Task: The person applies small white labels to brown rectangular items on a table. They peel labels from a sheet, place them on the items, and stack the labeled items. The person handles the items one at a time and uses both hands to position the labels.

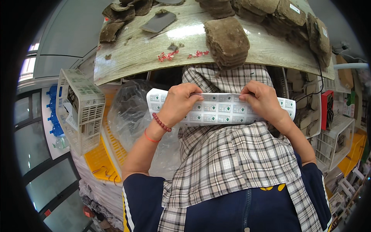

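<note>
A: Left hand (pixel 179 100): state?
B: Thumb and fingers pinched together on the upper edge of a label sheet (pixel 218 109).
A: Right hand (pixel 265 101)?
B: Same pinch, same edge, with a straight stretch of sheet between the two.
A: Sheet position?
B: Over the lap, in front of the plaid apron (pixel 232 158), nearer the body than the worktop (pixel 135 52). Both ends extend past the hands. White, rows of printed labels, small green marks.
A: Worktop contents?
B: Stack of brown pads (pixel 227 38) at the near edge; red scraps (pixel 167 56) left of it.
A: Left side?
B: Clear plastic bag (pixel 129 112) beside the left forearm; white basket (pixel 88 120) beyond.
</note>
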Tool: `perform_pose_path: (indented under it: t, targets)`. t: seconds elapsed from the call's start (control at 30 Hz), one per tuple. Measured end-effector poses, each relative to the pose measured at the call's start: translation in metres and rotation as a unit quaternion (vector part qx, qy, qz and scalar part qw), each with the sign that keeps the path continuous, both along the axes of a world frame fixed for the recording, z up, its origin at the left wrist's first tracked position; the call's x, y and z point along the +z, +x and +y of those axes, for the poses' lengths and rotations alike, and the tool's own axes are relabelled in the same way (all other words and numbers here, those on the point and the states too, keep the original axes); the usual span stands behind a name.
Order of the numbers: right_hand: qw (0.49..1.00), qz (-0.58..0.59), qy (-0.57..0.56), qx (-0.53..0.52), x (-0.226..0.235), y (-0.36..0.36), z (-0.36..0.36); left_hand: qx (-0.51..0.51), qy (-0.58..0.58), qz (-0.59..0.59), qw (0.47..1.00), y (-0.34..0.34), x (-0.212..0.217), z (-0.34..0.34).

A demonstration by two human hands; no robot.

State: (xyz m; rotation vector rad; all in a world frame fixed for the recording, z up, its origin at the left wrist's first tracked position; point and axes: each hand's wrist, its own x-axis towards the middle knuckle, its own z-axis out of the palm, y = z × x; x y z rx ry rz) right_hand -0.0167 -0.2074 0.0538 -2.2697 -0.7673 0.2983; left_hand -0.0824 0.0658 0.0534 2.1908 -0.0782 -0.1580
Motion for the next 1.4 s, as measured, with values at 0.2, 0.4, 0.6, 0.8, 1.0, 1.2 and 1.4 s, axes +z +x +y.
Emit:
perform_pose_path:
  t: [0.2,0.4,0.6,0.8,1.0,1.2,1.4]
  targets:
    - [0.998,-0.030,0.011,0.049,-0.003,-0.007,0.046,0.006,-0.015,0.017,1.000,0.008,-0.003,-0.008]
    - [0.998,-0.041,0.047,0.006,-0.015,-0.010,0.065,-0.032,0.020,-0.067,0.997,-0.007,0.001,0.028]
    - [0.996,-0.064,0.059,0.020,-0.017,-0.012,0.065,-0.018,0.059,0.039,0.997,-0.010,0.007,0.049]
    - [0.995,-0.072,0.053,0.032,-0.014,-0.012,0.063,-0.012,0.010,0.135,0.991,-0.003,0.006,0.049]
    - [0.997,-0.043,0.056,0.024,-0.019,-0.011,0.064,-0.003,-0.063,0.169,0.984,-0.007,-0.003,0.058]
    - [0.999,-0.016,0.050,0.011,-0.019,-0.009,0.062,0.047,-0.055,0.173,0.982,-0.016,-0.003,0.079]
    - [0.999,-0.015,0.046,0.005,-0.025,-0.007,0.063,0.067,-0.075,0.159,0.982,-0.024,-0.005,0.087]
